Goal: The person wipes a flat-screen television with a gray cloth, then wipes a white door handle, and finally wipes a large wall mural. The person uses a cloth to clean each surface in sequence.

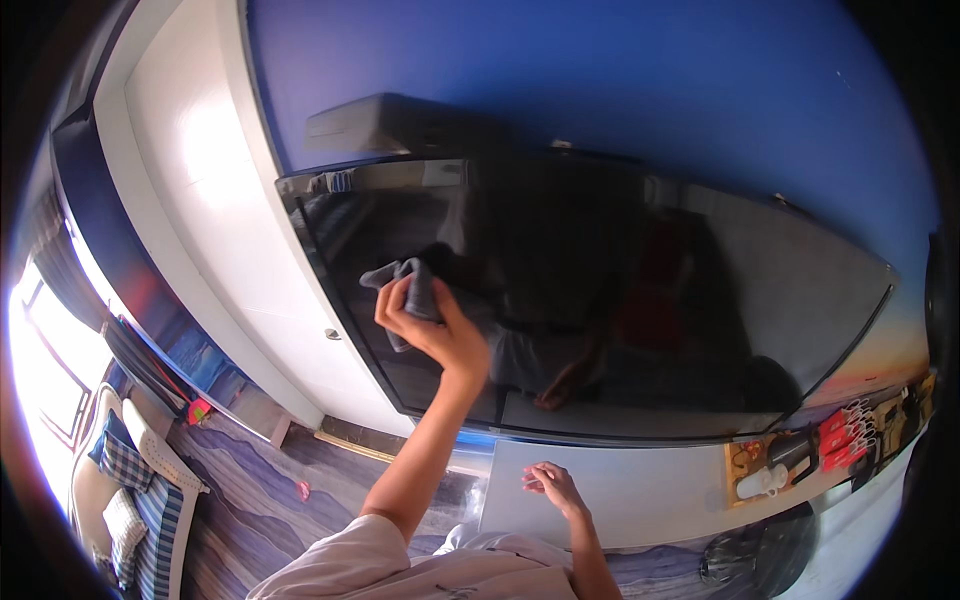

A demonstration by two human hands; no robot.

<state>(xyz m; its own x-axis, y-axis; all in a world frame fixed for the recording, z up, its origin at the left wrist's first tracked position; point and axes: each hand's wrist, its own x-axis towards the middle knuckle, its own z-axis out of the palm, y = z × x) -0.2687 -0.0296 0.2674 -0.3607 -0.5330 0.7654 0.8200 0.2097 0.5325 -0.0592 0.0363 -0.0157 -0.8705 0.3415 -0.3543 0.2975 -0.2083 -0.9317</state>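
Observation:
My left hand [427, 322] is raised in front of a large black television [570, 300] on the wall. It grips a bunched grey cloth [421, 296], which appears pressed to the left part of the glossy screen. My right hand [553, 484] is lower down, over the white top of a long cabinet [637, 480] below the television. Nothing is in its loosely spread fingers. Reflections of the room and of my body show in the dark glass.
A wooden tray [739, 491] on the cabinet's right holds a white jug [763, 481] and a dark pitcher [793, 454]. Red packages [841, 441] stand beyond it. A black bin [772, 551] is at lower right. On the left are a white door [202, 150] and a sofa [150, 517] with cushions.

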